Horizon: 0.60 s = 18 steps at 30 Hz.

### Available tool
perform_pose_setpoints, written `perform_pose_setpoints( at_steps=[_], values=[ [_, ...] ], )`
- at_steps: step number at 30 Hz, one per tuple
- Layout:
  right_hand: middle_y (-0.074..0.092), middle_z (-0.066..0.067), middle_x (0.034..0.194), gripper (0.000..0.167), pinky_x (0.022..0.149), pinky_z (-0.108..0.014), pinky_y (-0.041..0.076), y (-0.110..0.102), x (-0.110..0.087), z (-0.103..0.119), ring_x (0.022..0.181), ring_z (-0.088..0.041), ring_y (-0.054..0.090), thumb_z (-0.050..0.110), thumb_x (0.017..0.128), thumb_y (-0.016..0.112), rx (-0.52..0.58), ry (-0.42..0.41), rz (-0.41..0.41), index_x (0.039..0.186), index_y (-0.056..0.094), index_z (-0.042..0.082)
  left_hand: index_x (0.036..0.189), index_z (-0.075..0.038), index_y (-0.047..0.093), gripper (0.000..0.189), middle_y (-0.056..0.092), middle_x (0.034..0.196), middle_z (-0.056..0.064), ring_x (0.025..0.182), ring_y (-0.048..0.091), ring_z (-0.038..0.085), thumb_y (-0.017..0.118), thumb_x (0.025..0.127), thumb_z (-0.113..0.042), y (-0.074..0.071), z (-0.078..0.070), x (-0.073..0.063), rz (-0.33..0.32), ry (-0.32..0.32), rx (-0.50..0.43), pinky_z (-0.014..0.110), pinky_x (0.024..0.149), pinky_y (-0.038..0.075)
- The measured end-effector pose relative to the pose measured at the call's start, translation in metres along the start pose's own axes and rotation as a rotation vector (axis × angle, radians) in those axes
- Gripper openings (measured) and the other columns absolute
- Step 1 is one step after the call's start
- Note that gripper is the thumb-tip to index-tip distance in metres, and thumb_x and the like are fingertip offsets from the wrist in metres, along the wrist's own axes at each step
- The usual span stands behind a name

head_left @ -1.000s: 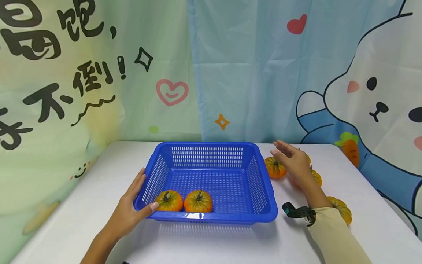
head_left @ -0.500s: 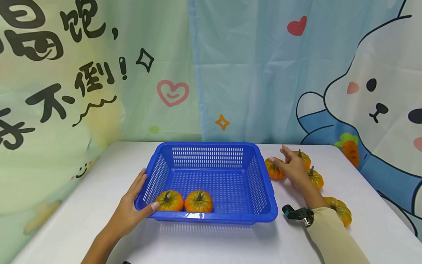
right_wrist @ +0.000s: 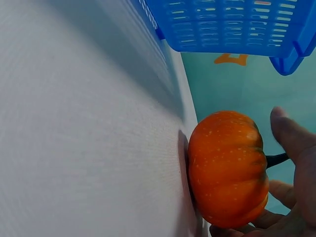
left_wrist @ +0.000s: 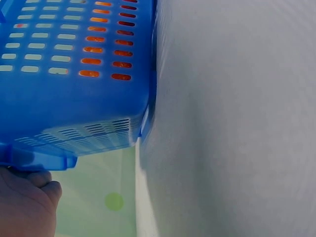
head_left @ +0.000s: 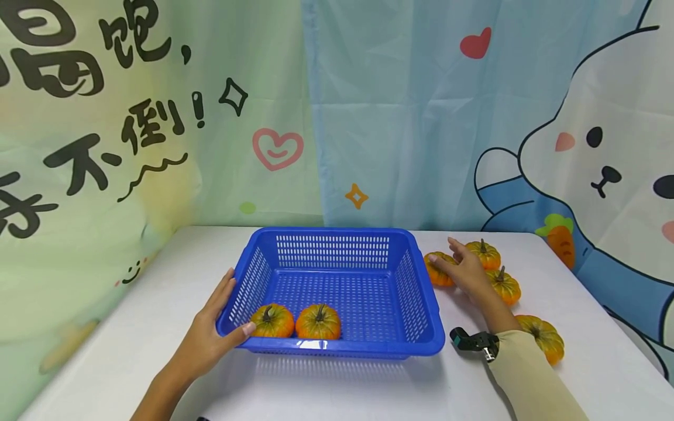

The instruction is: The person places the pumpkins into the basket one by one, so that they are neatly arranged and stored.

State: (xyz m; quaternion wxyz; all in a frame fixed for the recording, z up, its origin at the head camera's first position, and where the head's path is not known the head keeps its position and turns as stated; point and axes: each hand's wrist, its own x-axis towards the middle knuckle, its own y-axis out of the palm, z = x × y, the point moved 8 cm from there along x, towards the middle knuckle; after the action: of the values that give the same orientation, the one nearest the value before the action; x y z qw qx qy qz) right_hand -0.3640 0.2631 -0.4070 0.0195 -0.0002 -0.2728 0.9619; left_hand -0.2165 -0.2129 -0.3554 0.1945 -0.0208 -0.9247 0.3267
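Observation:
A blue plastic basket stands on the white table, with two orange-green pumpkins, a left one and a right one, at its front left. My left hand holds the basket's left front corner, thumb over the rim and fingers along the outside. To the right of the basket, my right hand is at another pumpkin. The right wrist view shows that pumpkin on the table, its fingers behind and below it, the thumb apart from it near the dark stem.
More pumpkins lie to the right: one at the back, one beside the right wrist and one near the sleeve. A printed curtain hangs behind the table.
My right hand has lowered onto the pumpkin beside the basket, uncovering the pumpkins behind it. The left hand and basket stay in place.

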Motion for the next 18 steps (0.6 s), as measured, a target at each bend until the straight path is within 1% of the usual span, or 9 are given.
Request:
perform_pose_setpoints(
  at_steps=[2, 5, 7, 9, 11, 14, 18],
  values=[
    [0.026, -0.03, 0.152, 0.087, 0.108, -0.057, 0.028, 0.0007, 0.0006, -0.0013, 0.139, -0.047, 0.024, 0.048, 0.092, 0.062, -0.014, 0.007, 0.001, 0.154, 0.022, 0.002, 0.151, 0.003, 0.027, 0.086, 0.014, 0.162, 0.002, 0.144, 0.017, 0.039, 0.071, 0.084, -0.027, 0.0002, -0.0008, -0.0004, 0.001, 0.005, 0.001, 0.065, 0.106, 0.023],
    [0.033, -0.029, 0.148, 0.074, 0.107, -0.054, 0.032, 0.0015, 0.0014, -0.0035, 0.135, -0.046, 0.031, 0.043, 0.095, 0.06, -0.034, 0.019, -0.001, 0.149, 0.034, -0.001, 0.151, 0.002, 0.026, 0.086, 0.014, 0.162, 0.002, 0.144, 0.018, 0.039, 0.071, 0.084, -0.028, 0.0009, -0.0009, -0.0007, 0.003, 0.004, 0.003, 0.065, 0.105, 0.023],
    [0.036, -0.03, 0.147, 0.066, 0.107, -0.053, 0.033, 0.0017, 0.0013, -0.0039, 0.134, -0.044, 0.035, 0.039, 0.097, 0.057, -0.046, 0.016, -0.006, 0.146, 0.04, -0.002, 0.151, 0.002, 0.026, 0.086, 0.014, 0.162, 0.002, 0.144, 0.018, 0.039, 0.071, 0.084, -0.028, 0.0014, -0.0005, -0.0009, 0.004, 0.002, 0.008, 0.064, 0.105, 0.024],
    [0.038, -0.03, 0.146, 0.062, 0.106, -0.053, 0.034, 0.0016, 0.0015, -0.0037, 0.133, -0.044, 0.036, 0.038, 0.099, 0.054, -0.057, 0.005, -0.011, 0.144, 0.042, -0.003, 0.151, 0.002, 0.026, 0.086, 0.014, 0.162, 0.003, 0.144, 0.018, 0.039, 0.071, 0.084, -0.028, 0.0014, -0.0004, -0.0011, 0.004, 0.0, 0.01, 0.064, 0.105, 0.024],
    [0.038, -0.031, 0.145, 0.06, 0.106, -0.054, 0.034, 0.0013, 0.0016, -0.0032, 0.133, -0.045, 0.036, 0.037, 0.1, 0.052, -0.065, -0.007, -0.016, 0.144, 0.043, -0.003, 0.151, 0.003, 0.026, 0.086, 0.014, 0.162, 0.004, 0.144, 0.018, 0.039, 0.071, 0.084, -0.028, 0.0014, -0.0002, -0.0012, 0.006, -0.002, 0.012, 0.064, 0.105, 0.024],
    [0.038, -0.031, 0.145, 0.063, 0.106, -0.054, 0.034, 0.0011, 0.0014, -0.0022, 0.133, -0.045, 0.036, 0.041, 0.1, 0.05, -0.071, -0.011, -0.015, 0.144, 0.042, -0.003, 0.151, 0.003, 0.026, 0.087, 0.014, 0.162, 0.006, 0.144, 0.018, 0.04, 0.071, 0.084, -0.028, 0.0011, 0.0002, -0.0009, 0.006, -0.003, 0.014, 0.064, 0.105, 0.024],
    [0.039, -0.029, 0.145, 0.064, 0.106, -0.054, 0.033, -0.001, 0.001, 0.0012, 0.133, -0.044, 0.036, 0.044, 0.1, 0.05, -0.064, -0.022, -0.023, 0.145, 0.042, -0.001, 0.151, 0.003, 0.025, 0.087, 0.013, 0.162, 0.004, 0.144, 0.017, 0.039, 0.07, 0.085, -0.029, 0.0014, 0.0016, 0.0, 0.008, -0.01, 0.016, 0.063, 0.106, 0.024]
  ],
)
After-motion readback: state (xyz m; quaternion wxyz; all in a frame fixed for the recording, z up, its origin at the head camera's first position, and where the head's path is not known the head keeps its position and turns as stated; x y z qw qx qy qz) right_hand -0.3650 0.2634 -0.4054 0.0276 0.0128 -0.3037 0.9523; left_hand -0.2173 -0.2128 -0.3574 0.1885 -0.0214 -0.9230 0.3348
